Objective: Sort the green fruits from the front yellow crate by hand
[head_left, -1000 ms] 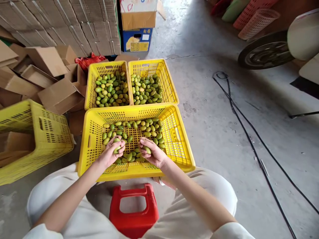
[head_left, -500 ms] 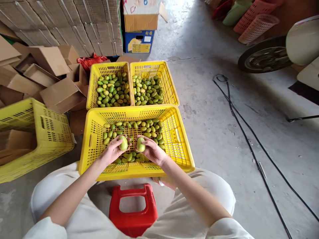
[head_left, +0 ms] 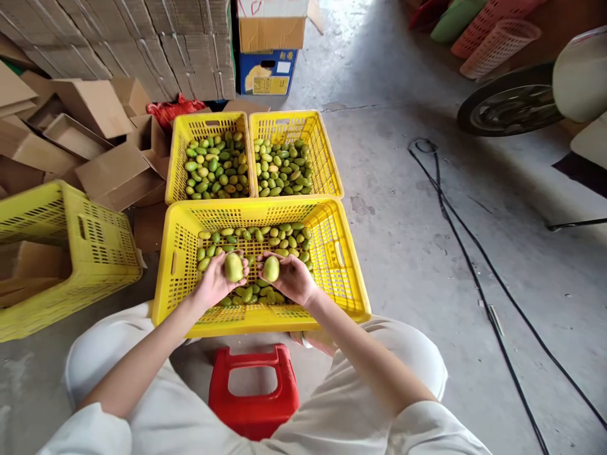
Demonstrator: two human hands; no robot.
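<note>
My left hand [head_left: 220,278] is turned palm up, with a yellow-green, mango-like fruit [head_left: 233,268] cradled in its partly curled fingers. Facing it, my right hand [head_left: 294,278] holds a similar, slightly smaller mango-like fruit [head_left: 271,269] at the fingertips. Both hands hover over a large yellow crate [head_left: 351,268], a small gap between them. On the crate's floor, green oval fruits [head_left: 290,240] lie along the far side and right, with a further cluster [head_left: 249,294] at the near side, partly hidden by my hands and wrists.
Two yellow crates [head_left: 332,161] of the same fruit stand behind. At left are another yellow crate [head_left: 102,240] and loose cardboard boxes [head_left: 114,177]. A red stool [head_left: 256,411] sits between my legs. A black cable [head_left: 467,265] and a wheel [head_left: 509,104] are at right.
Both hands have rolled more palm up, so the two fruits show more fully. The left hand stays near the same place; the whole view has shifted slightly.
</note>
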